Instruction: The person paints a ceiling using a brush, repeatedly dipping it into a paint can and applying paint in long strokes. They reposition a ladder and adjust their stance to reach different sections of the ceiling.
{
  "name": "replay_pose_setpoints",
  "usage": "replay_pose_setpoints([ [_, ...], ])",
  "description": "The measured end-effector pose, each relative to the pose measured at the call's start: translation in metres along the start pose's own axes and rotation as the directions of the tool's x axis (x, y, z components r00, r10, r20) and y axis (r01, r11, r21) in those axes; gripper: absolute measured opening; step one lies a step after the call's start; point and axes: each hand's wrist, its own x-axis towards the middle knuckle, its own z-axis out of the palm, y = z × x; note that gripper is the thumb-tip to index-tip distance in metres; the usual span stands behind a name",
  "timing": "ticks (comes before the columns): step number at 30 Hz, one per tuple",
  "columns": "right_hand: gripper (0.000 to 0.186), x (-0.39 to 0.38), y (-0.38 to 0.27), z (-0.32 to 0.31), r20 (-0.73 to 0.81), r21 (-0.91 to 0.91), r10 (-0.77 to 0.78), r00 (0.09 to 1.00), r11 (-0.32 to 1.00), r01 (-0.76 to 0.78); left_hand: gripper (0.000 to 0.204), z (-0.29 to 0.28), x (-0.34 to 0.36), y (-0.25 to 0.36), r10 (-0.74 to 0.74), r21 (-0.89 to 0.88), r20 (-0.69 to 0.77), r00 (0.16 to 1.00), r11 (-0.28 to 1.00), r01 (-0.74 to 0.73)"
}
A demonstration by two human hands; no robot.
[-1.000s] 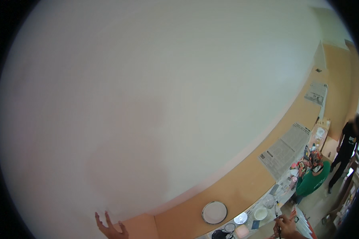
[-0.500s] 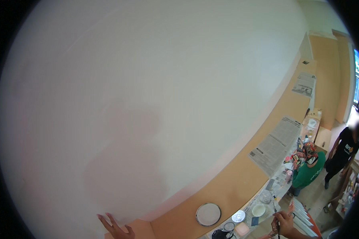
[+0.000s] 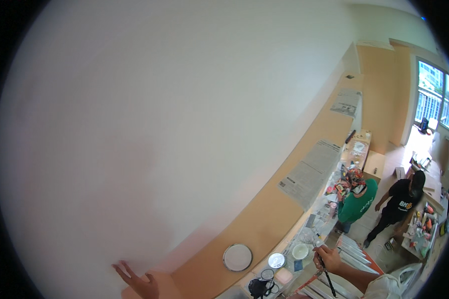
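Head view: left hand (image 3: 137, 281) spreads open fingers flat on a white wall; right hand (image 3: 327, 259) grips a thin dark-handled brush (image 3: 326, 275) above a cluttered workbench (image 3: 304, 249). Much wall looks bare, so most work seemingly remains. Two people (image 3: 356, 202) stand beyond.

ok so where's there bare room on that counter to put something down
Little shows. The counter is crowded: a round plate, small bowls, a pink pad and black glasses sit side by side near the right hand, which holds a dark tool. Farther along it stays cluttered. The free surface is the white wall by the left hand.
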Motion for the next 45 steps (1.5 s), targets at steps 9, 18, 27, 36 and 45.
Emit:
replay_pose_setpoints([
  [9,0.044,0.001,-0.004,-0.001,-0.033,-0.006,-0.008,0.999,1.000,0.008,0.094,0.039,0.002,0.006,-0.133,-0.119,-0.235,0.963,0.987,0.108],
  [18,0.044,0.006,-0.009,-0.004,0.091,-0.056,0.032,0.995,0.998,-0.027,0.081,0.061,0.000,0.009,-0.189,-0.078,-0.324,0.927,0.982,0.173],
  [27,0.028,0.002,0.000,0.018,-0.128,-0.164,-0.085,0.988,0.984,0.063,0.087,0.071,0.004,-0.009,-0.142,-0.026,-0.287,0.947,0.990,0.140],
  [36,0.041,0.013,-0.017,-0.001,-0.035,-0.015,0.013,0.999,1.000,-0.013,0.079,0.066,-0.004,0.008,-0.098,-0.057,-0.250,0.963,0.995,0.086],
  [45,0.050,0.005,-0.014,0.003,0.007,-0.055,0.085,0.996,0.995,-0.084,0.054,0.169,-0.216,0.180,0.467,-0.760,0.338,0.817,0.648,-0.056],
])
